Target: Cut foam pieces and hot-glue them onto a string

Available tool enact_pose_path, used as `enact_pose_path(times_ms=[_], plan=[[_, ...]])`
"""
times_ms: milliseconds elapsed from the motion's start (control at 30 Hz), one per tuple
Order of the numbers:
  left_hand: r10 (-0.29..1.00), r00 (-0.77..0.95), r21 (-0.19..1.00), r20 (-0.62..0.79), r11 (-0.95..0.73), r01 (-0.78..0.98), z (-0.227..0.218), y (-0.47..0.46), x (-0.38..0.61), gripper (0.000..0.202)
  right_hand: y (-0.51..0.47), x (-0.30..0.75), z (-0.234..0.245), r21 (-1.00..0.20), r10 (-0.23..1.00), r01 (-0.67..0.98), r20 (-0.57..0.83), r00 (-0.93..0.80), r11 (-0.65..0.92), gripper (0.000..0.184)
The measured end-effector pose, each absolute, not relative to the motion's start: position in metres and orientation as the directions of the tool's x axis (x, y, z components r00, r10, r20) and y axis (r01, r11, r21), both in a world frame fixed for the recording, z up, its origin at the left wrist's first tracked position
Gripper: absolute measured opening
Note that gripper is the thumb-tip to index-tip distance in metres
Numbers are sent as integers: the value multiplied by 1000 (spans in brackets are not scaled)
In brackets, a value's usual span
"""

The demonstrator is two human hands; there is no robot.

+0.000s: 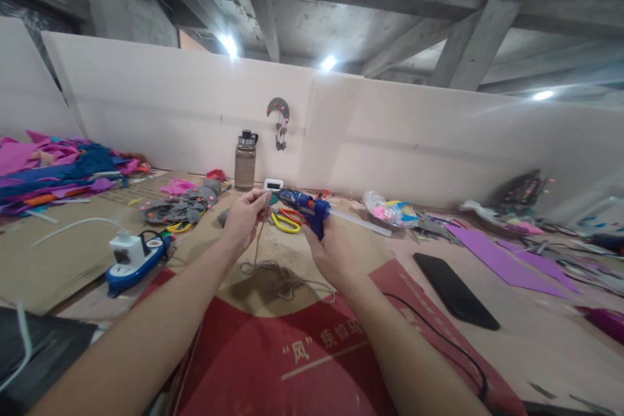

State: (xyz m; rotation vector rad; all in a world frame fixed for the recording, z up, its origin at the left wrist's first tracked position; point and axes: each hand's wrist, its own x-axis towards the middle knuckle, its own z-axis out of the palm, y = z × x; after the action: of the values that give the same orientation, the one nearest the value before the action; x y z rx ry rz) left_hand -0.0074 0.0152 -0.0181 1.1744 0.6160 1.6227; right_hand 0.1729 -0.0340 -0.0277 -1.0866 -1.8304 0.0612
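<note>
My right hand is wrapped round the handle of a blue hot glue gun, whose nozzle points left. A long translucent glue stick sticks out of its back end. Close to the nozzle, my left hand is closed in a pinch on a thin grey cord. The cord hangs down to a loose tangle on the board below. A small greyish bit shows at the left fingertips, too small to make out. Behind the hands lie scissors with yellow handles and orange-red handles.
A water bottle and small white digital display stand by the partition. Left are a blue power strip, grey felt pieces and coloured scraps. Right lie a black phone, purple sheets and a black cable.
</note>
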Motion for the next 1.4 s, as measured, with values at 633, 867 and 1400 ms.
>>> enact_pose_path(times_ms=[633,867,1400], plan=[[915,-48,823,402,-383,-420,-15,13,-8,21,-38,172,-24,-447,695,683,708,-125,578,27],[912,-42,823,408,-387,-417,-16,14,-8,19,-36,173,-25,-452,702,682,700,-128,575,28],[921,-12,839,390,-361,-408,-18,15,-7,24,-35,173,-27,-467,706,672,698,-119,575,27]])
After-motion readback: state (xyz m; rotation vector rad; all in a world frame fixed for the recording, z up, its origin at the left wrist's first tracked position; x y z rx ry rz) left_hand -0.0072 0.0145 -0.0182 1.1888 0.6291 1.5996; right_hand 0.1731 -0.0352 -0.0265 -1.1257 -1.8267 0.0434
